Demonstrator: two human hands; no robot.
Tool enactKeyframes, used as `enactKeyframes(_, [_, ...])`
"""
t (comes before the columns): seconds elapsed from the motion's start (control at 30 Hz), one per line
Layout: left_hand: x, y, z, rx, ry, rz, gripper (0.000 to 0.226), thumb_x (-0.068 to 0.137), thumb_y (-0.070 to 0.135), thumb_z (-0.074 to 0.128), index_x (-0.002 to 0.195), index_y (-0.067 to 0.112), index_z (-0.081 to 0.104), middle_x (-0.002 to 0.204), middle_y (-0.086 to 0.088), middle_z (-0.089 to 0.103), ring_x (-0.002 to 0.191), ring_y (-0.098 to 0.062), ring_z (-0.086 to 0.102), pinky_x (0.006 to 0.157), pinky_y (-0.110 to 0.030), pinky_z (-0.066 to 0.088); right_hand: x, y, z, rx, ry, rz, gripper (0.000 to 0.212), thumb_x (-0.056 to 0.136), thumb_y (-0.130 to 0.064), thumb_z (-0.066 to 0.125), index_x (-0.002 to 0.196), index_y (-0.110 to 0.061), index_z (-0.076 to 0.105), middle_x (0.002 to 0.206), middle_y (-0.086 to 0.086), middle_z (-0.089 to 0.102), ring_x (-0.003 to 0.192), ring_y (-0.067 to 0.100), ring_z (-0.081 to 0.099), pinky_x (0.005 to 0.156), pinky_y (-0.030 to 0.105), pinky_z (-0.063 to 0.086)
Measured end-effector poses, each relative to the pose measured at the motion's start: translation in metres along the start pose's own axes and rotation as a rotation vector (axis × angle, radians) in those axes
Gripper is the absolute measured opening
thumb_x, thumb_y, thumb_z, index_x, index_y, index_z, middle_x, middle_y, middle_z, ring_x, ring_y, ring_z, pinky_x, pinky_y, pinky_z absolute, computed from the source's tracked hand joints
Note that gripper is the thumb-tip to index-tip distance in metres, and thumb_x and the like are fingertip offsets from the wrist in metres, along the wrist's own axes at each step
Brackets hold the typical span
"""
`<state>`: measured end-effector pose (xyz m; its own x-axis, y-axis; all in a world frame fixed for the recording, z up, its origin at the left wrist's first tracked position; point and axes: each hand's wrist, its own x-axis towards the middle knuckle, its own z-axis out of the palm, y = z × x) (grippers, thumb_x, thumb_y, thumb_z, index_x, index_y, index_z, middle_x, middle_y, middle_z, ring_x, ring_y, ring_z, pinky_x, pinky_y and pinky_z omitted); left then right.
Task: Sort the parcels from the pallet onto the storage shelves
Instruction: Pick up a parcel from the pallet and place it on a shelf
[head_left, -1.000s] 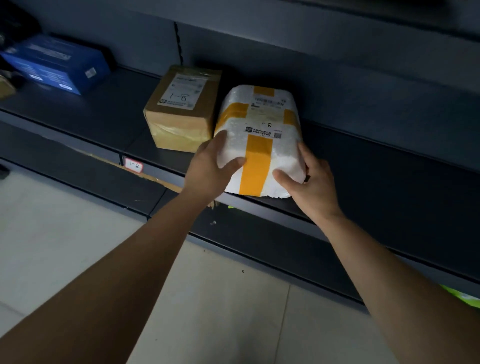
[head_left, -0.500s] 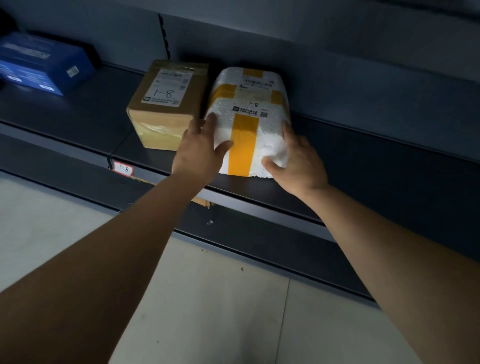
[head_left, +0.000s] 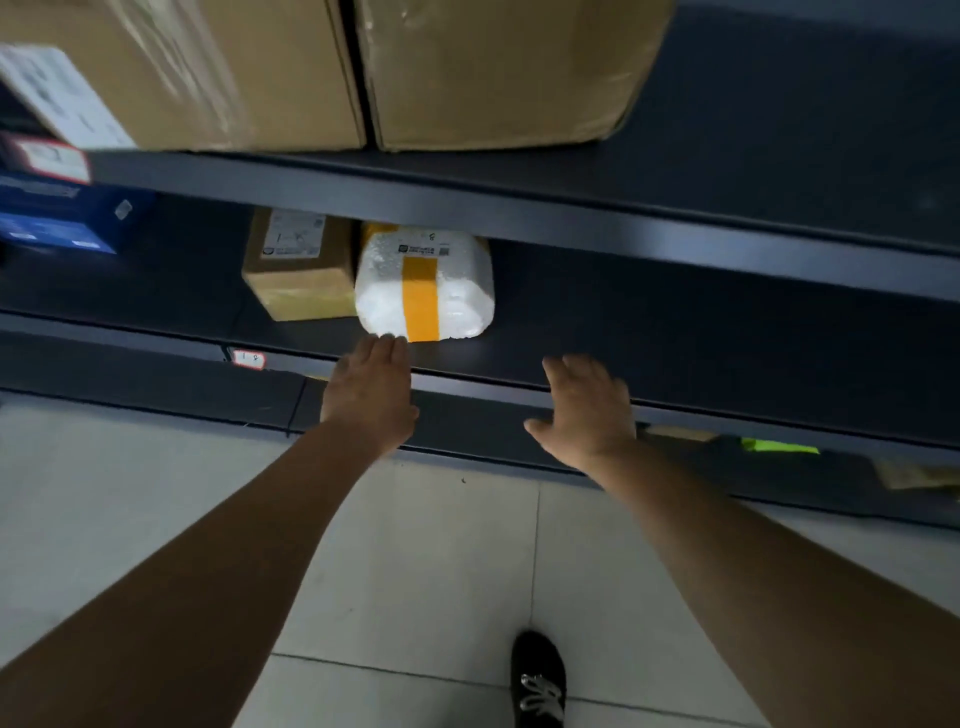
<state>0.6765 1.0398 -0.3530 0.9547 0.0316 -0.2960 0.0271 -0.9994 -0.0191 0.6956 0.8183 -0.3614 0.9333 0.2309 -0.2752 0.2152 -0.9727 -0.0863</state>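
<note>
Lower shelf (head_left: 675, 322) holds white parcel (head_left: 423, 286) beside brown box (head_left: 301, 270).

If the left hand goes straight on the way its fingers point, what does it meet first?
Likely the white foam parcel, at its lower front edge. The left hand looks just short of it, but depth is unclear.

The left hand (head_left: 370, 395) and right hand (head_left: 589, 410) hover before the white parcel (head_left: 423, 286).
</note>
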Motion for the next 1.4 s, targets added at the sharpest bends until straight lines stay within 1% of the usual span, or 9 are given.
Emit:
enactKeyframes(0.13, [-0.044, 0.029, -0.025, 0.079, -0.018, 0.145, 0.072, 0.090, 0.037, 0.060, 0.146, 0.007, 0.026, 0.146, -0.011, 0.036, 0.137, -0.027, 0.031, 0.108, -0.038, 0.033, -0.076, 0.021, -0.020, 0.012, -0.049, 0.132, 0.077, 0.088, -0.049, 0.061, 0.150, -0.020, 0.024, 0.152, 0.007, 0.030, 0.143, 0.027, 0.025, 0.115, 0.044, 0.025])
enactKeyframes(0.23, [-0.078, 0.060, -0.047, 0.127, -0.003, 0.268, 0.073, 0.090, 0.036, 0.060, 0.147, 0.006, 0.025, 0.145, -0.010, 0.038, 0.136, -0.026, 0.033, 0.107, -0.038, 0.034, -0.140, 0.039, -0.040, 0.044, -0.058, 0.254, 0.072, 0.088, -0.045, 0.060, 0.148, -0.022, 0.026, 0.149, 0.004, 0.032, 0.141, 0.025, 0.026, 0.115, 0.043, 0.025])
enactKeyframes(0.33, [-0.110, 0.097, -0.069, 0.163, 0.033, 0.393, 0.068, 0.089, 0.034, 0.061, 0.144, 0.009, 0.031, 0.140, -0.007, 0.042, 0.132, -0.024, 0.037, 0.104, -0.036, 0.035, -0.203, 0.059, -0.064, 0.050, -0.063, 0.377, 0.070, 0.089, -0.046, 0.060, 0.147, -0.023, 0.028, 0.148, 0.004, 0.032, 0.141, 0.025, 0.025, 0.114, 0.041, 0.024])
enactKeyframes(0.57, [-0.193, 0.204, -0.126, 0.227, 0.082, 0.708, 0.062, 0.089, 0.030, 0.061, 0.142, 0.011, 0.035, 0.140, -0.005, 0.044, 0.130, -0.023, 0.040, 0.104, -0.033, 0.038, -0.360, 0.110, -0.112, 0.141, 0.003, 0.631, 0.065, 0.088, -0.040, 0.062, 0.145, -0.021, 0.036, 0.146, 0.006, 0.038, 0.138, 0.027, 0.030, 0.111, 0.039, 0.026])
enactKeyframes(0.7, [-0.249, 0.276, -0.159, 0.228, 0.137, 0.866, 0.051, 0.088, 0.031, 0.062, 0.133, 0.014, 0.045, 0.133, -0.004, 0.051, 0.124, -0.022, 0.046, 0.097, -0.032, 0.041, -0.449, 0.137, -0.131, 0.180, 0.061, 0.755, 0.060, 0.088, -0.037, 0.062, 0.141, -0.022, 0.040, 0.143, 0.006, 0.041, 0.135, 0.027, 0.033, 0.110, 0.039, 0.029])
enactKeyframes(0.8, [-0.299, 0.331, -0.177, 0.230, 0.154, 0.970, 0.055, 0.088, 0.038, 0.064, 0.133, 0.016, 0.043, 0.134, -0.002, 0.049, 0.126, -0.020, 0.044, 0.100, -0.032, 0.039, -0.517, 0.157, -0.141, 0.199, 0.110, 0.850, 0.058, 0.088, -0.037, 0.063, 0.140, -0.022, 0.042, 0.141, 0.005, 0.043, 0.133, 0.027, 0.035, 0.109, 0.039, 0.030])
enactKeyframes(0.97, [-0.391, 0.420, -0.193, 0.237, 0.195, 1.126, 0.063, 0.088, 0.038, 0.063, 0.140, 0.015, 0.037, 0.140, -0.003, 0.045, 0.130, -0.020, 0.040, 0.105, -0.033, 0.038, -0.637, 0.192, -0.149, 0.206, 0.179, 0.993, 0.057, 0.089, -0.039, 0.059, 0.140, -0.022, 0.041, 0.137, 0.005, 0.044, 0.129, 0.026, 0.037, 0.106, 0.038, 0.032])
enactKeyframes(1.17, [-0.511, 0.526, -0.194, 0.220, 0.245, 1.320, 0.064, 0.089, 0.040, 0.062, 0.142, 0.015, 0.035, 0.143, -0.002, 0.043, 0.133, -0.021, 0.038, 0.105, -0.035, 0.037, -0.784, 0.236, -0.145, 0.174, 0.228, 1.184, 0.054, 0.088, -0.041, 0.059, 0.137, -0.022, 0.045, 0.136, 0.005, 0.044, 0.130, 0.027, 0.036, 0.107, 0.039, 0.032])
enactKeyframes(1.4, [-0.613, 0.636, -0.187, 0.208, 0.243, 1.498, 0.072, 0.091, 0.041, 0.061, 0.148, 0.013, 0.027, 0.149, -0.003, 0.037, 0.139, -0.022, 0.031, 0.109, -0.036, 0.034, -0.916, 0.282, -0.133, 0.206, 0.239, 1.406, 0.054, 0.090, -0.042, 0.059, 0.137, -0.022, 0.044, 0.135, 0.005, 0.045, 0.130, 0.026, 0.037, 0.106, 0.039, 0.033])
